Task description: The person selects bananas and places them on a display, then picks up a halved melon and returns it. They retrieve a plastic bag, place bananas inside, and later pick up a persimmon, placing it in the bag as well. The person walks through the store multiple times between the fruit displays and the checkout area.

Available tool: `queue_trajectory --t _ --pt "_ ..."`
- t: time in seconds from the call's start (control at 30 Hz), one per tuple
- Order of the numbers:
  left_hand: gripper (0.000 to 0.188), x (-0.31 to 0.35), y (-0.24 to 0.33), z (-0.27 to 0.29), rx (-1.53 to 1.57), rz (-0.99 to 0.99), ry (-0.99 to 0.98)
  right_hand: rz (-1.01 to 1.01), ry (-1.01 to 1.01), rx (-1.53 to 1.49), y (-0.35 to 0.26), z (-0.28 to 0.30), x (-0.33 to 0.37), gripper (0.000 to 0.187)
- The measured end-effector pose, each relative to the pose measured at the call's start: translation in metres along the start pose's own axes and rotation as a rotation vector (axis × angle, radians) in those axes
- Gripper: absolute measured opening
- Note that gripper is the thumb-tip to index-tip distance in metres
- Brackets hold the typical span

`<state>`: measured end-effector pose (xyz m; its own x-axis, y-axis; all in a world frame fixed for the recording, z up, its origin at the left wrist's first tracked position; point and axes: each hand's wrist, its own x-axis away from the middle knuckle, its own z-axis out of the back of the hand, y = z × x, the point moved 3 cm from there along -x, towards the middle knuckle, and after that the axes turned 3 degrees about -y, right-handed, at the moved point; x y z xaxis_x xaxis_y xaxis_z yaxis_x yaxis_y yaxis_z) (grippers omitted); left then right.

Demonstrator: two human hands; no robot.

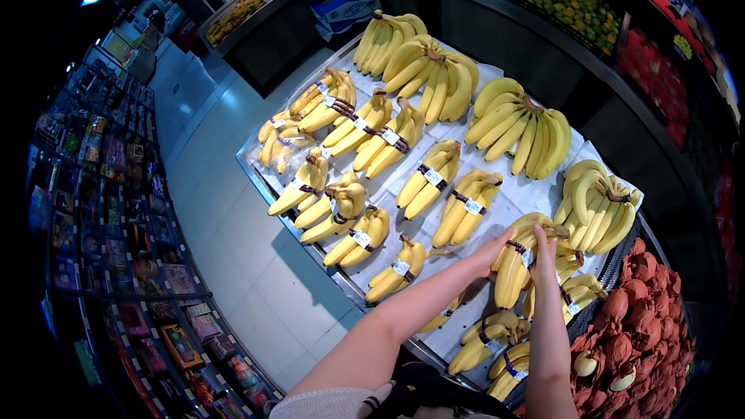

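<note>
While left hand (495,252) and right hand (546,254) grip the purple-taped banana bunch (508,278) from either side, neither nearer, right of frame centre over the counter (516,195), its long axis slants from crown, upper right, to tips, lower left.

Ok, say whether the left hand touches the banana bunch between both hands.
Touching: the head view shows the left hand against the left side of the banana bunch, without a gap.

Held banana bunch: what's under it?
White sheet shows beside the held bunch, and other bananas past the right hand. The spot directly beneath is covered by the bunch itself; can't tell whether it touches the sheet.
</note>
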<state>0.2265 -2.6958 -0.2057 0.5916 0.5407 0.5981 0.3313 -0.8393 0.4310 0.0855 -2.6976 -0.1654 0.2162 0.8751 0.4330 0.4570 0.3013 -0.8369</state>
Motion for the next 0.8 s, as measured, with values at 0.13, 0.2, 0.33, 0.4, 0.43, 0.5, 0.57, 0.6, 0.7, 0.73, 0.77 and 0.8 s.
queue_trajectory --t 0.13,0.2,0.33,0.4,0.43,0.5,0.57,0.6,0.7,0.73,0.77,0.8 --pt "0.063 -0.03 -0.006 0.038 -0.42 -0.327 0.333 0.002 0.064 0.147 0.011 -0.004 -0.017 0.047" --pt "0.068 -0.036 -0.005 0.042 -0.608 -0.367 0.415 0.046 0.043 0.201 0.016 0.0 -0.026 0.048" --pt "0.077 -0.028 -0.001 0.035 -0.873 -0.319 0.466 0.182 0.016 0.278 0.029 0.008 -0.036 0.056" --pt "0.077 -0.013 0.005 0.023 -0.89 -0.303 0.408 0.194 0.085 0.353 0.033 0.008 -0.032 0.061" --pt "0.076 -0.008 0.006 0.021 -0.898 -0.295 0.38 0.2 0.118 0.391 0.035 0.006 -0.029 0.063" --pt "0.075 -0.006 0.003 0.02 -0.902 -0.352 0.413 0.231 0.061 0.365 0.035 -0.001 -0.025 0.067" --pt "0.074 -0.003 0.0 0.022 -0.905 -0.378 0.431 0.235 0.029 0.361 0.036 -0.003 -0.023 0.069" --pt "0.073 -0.001 0.002 0.021 -0.908 -0.376 0.426 0.227 0.034 0.37 0.035 0.001 -0.024 0.069" --pt "0.071 0.007 0.005 0.017 -0.943 -0.395 0.424 0.239 0.01 0.382 0.032 0.006 -0.024 0.075" --pt "0.069 0.01 0.006 0.016 -0.96 -0.405 0.428 0.249 -0.006 0.383 0.03 0.005 -0.023 0.078" --pt "0.069 0.014 0.007 0.014 -0.958 -0.42 0.435 0.253 0.005 0.397 0.029 0.005 -0.021 0.081" --pt "0.069 0.019 0.008 0.013 -0.958 -0.432 0.443 0.255 0.017 0.41 0.025 0.001 -0.015 0.084"
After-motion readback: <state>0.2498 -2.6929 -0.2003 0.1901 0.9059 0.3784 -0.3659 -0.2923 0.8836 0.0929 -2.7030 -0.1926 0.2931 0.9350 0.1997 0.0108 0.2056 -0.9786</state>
